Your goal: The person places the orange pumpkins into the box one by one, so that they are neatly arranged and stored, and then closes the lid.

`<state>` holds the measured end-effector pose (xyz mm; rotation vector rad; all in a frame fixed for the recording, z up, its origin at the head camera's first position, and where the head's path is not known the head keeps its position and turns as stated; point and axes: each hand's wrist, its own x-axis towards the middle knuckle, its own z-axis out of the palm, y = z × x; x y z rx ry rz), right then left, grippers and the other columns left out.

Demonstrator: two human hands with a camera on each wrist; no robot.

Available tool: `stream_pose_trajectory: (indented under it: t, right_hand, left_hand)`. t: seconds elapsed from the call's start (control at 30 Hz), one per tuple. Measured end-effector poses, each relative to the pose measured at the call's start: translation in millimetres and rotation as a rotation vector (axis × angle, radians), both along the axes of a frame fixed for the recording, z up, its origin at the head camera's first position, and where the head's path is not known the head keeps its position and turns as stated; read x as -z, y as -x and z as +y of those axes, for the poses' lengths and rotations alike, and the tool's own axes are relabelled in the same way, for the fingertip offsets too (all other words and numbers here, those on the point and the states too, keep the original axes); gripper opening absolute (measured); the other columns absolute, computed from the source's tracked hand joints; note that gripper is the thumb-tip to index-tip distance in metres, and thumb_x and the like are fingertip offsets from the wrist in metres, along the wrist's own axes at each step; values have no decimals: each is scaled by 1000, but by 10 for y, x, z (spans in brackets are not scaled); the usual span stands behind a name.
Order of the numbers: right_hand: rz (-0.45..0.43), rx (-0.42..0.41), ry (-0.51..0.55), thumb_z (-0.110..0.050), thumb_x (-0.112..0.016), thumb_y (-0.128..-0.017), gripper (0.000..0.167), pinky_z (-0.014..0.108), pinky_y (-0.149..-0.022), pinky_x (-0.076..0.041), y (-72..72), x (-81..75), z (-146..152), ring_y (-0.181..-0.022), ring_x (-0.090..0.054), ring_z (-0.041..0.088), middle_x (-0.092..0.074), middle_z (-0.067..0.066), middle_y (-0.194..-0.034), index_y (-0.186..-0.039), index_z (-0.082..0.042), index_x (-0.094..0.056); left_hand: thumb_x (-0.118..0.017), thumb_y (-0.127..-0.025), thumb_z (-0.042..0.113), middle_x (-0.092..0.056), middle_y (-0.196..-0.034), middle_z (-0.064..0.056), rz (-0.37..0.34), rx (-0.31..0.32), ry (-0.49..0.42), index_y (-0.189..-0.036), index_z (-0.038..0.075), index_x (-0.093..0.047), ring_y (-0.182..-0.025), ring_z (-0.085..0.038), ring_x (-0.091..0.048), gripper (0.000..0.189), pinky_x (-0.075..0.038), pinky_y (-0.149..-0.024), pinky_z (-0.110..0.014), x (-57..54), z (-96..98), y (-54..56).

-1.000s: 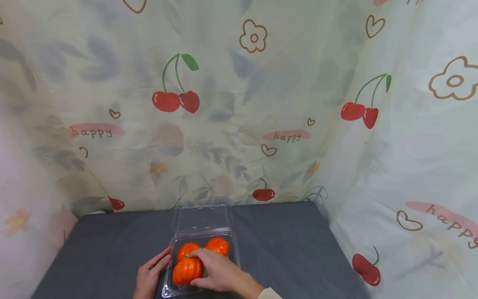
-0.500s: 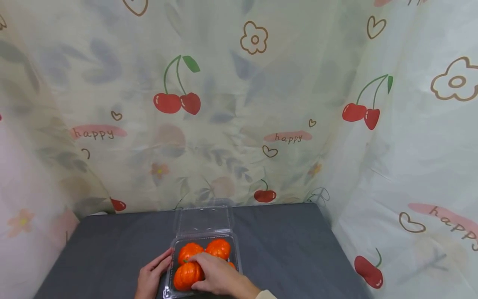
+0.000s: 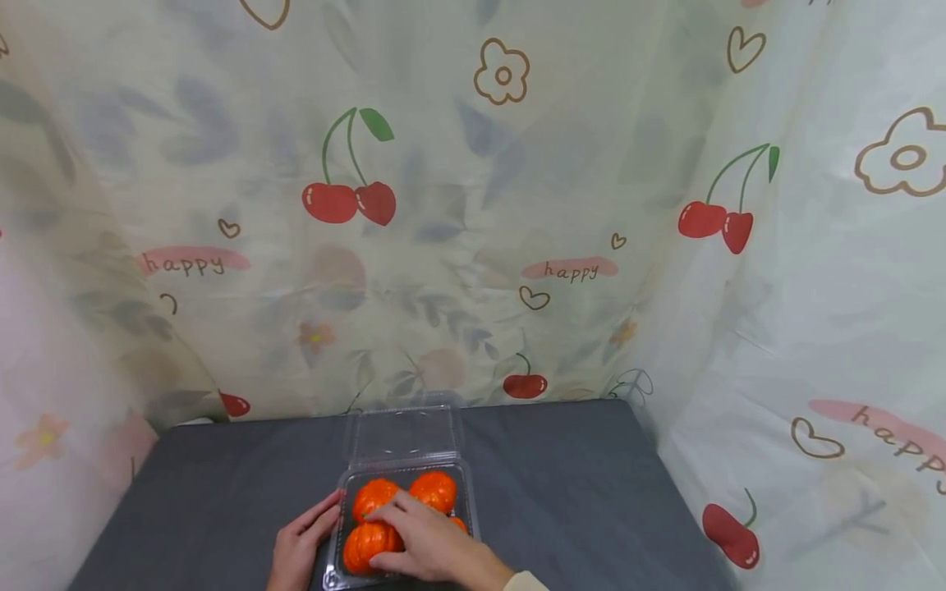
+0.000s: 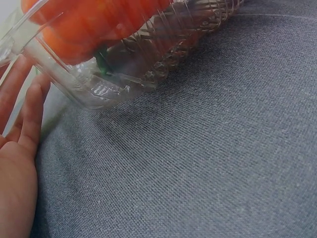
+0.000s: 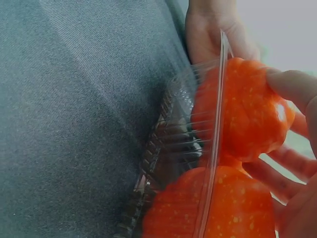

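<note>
A clear plastic clamshell box (image 3: 468, 492) with several small orange pumpkins sits at the front of the table. My right hand (image 3: 432, 542) reaches in from the right, its thumb and fingers around the near-left pumpkin (image 3: 365, 548). In the right wrist view, the thumb presses one side of this pumpkin (image 5: 247, 111) and fingers reach its far side. Behind it are a back-left pumpkin (image 3: 375, 497) and a back-right pumpkin (image 3: 434, 491); another pumpkin (image 3: 459, 523) is mostly hidden under my hand. My left hand (image 3: 299, 542) rests with fairly straight fingers against the box's left wall.
The box's hinged lid (image 3: 405, 433) lies back toward the rear edge. Dark grey cloth (image 3: 562, 492) covers the table. A printed curtain (image 3: 443, 205) hangs behind and along both sides.
My right hand's fingers have shifted slightly on the near-left pumpkin, with the fingertips a little higher. More of the pumpkin under that hand shows than a second ago. My left hand stays at the box.
</note>
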<state>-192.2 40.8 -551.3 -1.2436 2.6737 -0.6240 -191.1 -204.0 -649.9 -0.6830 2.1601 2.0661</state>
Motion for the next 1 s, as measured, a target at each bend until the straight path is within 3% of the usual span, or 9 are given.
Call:
stream_pose_trajectory:
  t: [0.23,0.5,0.8,1.0]
  right_hand:
    - [95,-20,-4,-50,-68,-95,52,16,-94,-50,15,27,-38,-106,-56,2,-57,-7,-120,-141,-27,-62]
    - [92,-4,-64,-52,-71,-92,51,18,-92,-52,14,0,-86,-103,-59,1,-60,-10,-118,-138,-31,-64]
    - [64,31,-145,-52,-74,-90,52,26,-93,-54,4,-37,-129,-103,-62,5,-63,-11,-122,-136,-32,-64]
    - [76,36,-171,-53,-74,-89,52,27,-93,-54,1,-15,-150,-104,-63,6,-65,-11,-123,-135,-31,-65]
  left_hand:
    - [-82,-79,56,-73,-118,23,4,-3,-16,-136,20,-67,-97,21,-61,69,-50,-82,-6,-11,12,1]
    - [-82,-76,58,-71,-106,33,31,4,21,-135,22,-68,-99,23,-59,70,-45,-83,0,2,5,-6]
    - [-83,-74,58,-72,-104,33,40,0,8,-135,17,-67,-97,23,-59,75,-46,-82,-2,-6,7,-17]
    - [-83,-75,59,-73,-113,25,23,0,11,-135,19,-68,-97,23,-59,73,-46,-81,-1,14,-1,0]
